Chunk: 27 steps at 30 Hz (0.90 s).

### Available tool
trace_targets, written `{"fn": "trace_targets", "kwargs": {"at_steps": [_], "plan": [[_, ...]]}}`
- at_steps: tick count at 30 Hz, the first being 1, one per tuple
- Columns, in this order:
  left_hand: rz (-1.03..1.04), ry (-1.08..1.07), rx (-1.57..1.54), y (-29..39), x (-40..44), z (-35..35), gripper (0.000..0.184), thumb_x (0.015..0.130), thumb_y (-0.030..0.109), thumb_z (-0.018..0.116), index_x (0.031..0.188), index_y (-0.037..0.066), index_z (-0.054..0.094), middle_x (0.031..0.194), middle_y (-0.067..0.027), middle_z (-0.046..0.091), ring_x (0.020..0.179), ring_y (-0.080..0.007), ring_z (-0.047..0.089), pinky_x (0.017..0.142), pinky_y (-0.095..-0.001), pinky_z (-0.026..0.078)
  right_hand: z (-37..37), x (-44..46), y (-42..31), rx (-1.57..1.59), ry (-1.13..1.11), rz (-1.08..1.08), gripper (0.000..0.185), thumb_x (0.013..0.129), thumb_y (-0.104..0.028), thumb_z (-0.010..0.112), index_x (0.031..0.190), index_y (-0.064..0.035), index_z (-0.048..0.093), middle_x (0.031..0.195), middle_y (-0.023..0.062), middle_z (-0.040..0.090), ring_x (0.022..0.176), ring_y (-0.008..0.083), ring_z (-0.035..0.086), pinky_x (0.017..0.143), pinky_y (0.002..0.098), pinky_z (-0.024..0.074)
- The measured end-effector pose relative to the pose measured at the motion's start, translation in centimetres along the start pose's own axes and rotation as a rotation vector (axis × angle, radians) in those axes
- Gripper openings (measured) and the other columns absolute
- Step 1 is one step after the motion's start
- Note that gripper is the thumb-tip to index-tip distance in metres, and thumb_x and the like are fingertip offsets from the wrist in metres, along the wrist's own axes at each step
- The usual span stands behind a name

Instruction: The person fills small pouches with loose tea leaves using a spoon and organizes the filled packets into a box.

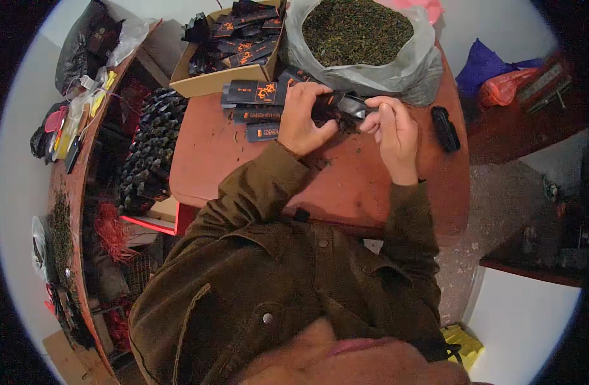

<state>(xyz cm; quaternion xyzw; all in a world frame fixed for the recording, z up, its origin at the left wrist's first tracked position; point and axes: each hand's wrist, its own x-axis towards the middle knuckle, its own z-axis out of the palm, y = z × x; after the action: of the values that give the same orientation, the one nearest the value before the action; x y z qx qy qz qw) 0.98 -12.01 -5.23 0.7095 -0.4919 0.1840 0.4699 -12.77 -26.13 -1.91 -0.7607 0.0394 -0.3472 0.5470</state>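
Both hands are over the reddish-brown table (243, 170). My left hand (302, 122) is closed around a black pouch (333, 101) that lies sideways near the stacked pouches. At the right end of that pouch, the fingers of my right hand (394, 131) are pinched at its shiny opening. Black packets with orange print (252, 93) lie in a stack just left of my left hand. Dark loose leaves (349, 123) are scattered below the pouch. Behind the hands stands a clear plastic bag (426, 70) filled with dried leaves (357, 32).
A cardboard box (227, 82) of black packets stands at the back left. A black object (444, 129) lies at the table's right edge. Many dark packets (153, 144) fill a box left of the table, beside a wooden shelf (92, 138) with small items.
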Motion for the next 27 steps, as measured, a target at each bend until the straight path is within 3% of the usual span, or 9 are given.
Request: {"fn": "trace_targets", "kwargs": {"at_steps": [4,13,20,27], "plan": [[-0.012,0.002,-0.016,-0.1,-0.1,0.2,0.049,0.061,0.012,0.069,0.107,0.004,0.053,0.102,-0.0139,0.054,0.100,-0.0332,0.051,0.090,-0.0384,0.040,-0.1,0.0,0.3,0.049,-0.015,0.050,0.025,0.100,-0.022,0.044,0.105,-0.0035,0.060,0.068,0.0028,0.064,0.057,0.0059,0.053,0.055,0.0210,0.0434],[-0.041,0.056,-0.057,-1.0,0.2,-0.1,0.047,0.063,0.012,0.070,0.106,0.003,0.053,0.101,-0.0129,0.052,0.098,-0.0312,0.052,0.088,-0.0364,0.041,-0.8,0.4,0.3,0.384,0.275,0.059,0.028,0.101,-0.024,0.041,0.110,0.0000,0.054,0.068,0.0040,0.061,0.053,0.0049,0.043,0.049,0.0196,0.0345],[-0.179,0.086,-0.113,-1.7,0.5,0.0,0.047,0.067,0.013,0.072,0.108,0.002,0.054,0.102,-0.0115,0.053,0.101,-0.0260,0.053,0.089,-0.0344,0.042,-1.9,1.2,1.3,0.352,0.440,0.051,0.029,0.101,-0.025,0.041,0.107,0.0009,0.053,0.069,0.0055,0.063,0.053,0.0053,0.044,0.048,0.0201,0.0344],[-0.252,0.158,-0.129,-3.1,1.6,-0.5,0.044,0.069,0.014,0.072,0.108,0.002,0.055,0.101,-0.0109,0.054,0.100,-0.0253,0.054,0.088,-0.0341,0.042,-1.8,2.3,1.8,0.200,0.417,0.111,0.026,0.100,-0.023,0.042,0.102,0.0002,0.053,0.071,0.0066,0.064,0.054,0.0060,0.048,0.049,0.0197,0.0380]]}}
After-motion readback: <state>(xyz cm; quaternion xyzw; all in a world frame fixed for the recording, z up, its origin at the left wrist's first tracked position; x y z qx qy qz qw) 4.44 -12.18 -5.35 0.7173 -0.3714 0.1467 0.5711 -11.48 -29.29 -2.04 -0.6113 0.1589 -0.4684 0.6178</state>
